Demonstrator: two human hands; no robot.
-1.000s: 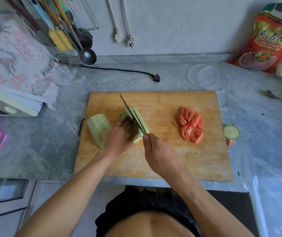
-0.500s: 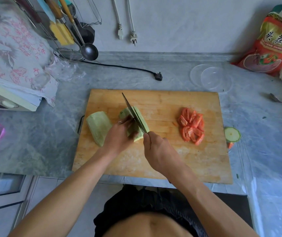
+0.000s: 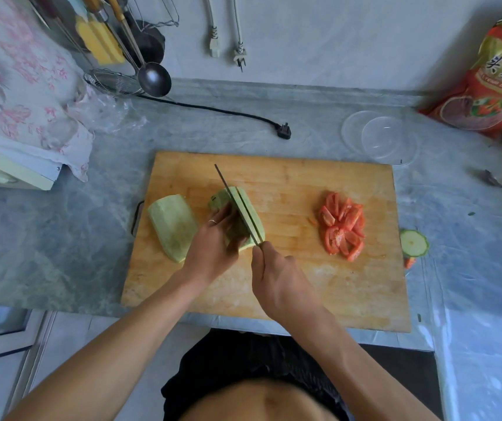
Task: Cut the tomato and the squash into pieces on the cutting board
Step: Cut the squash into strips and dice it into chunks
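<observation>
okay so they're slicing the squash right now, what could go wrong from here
The left hand steadies the squash piece with its fingers right beside the knife, so a slip could nick them. The thin slice already cut on the blade's right could tip over. The round slice lies off the cutting board and may be missed.
</observation>
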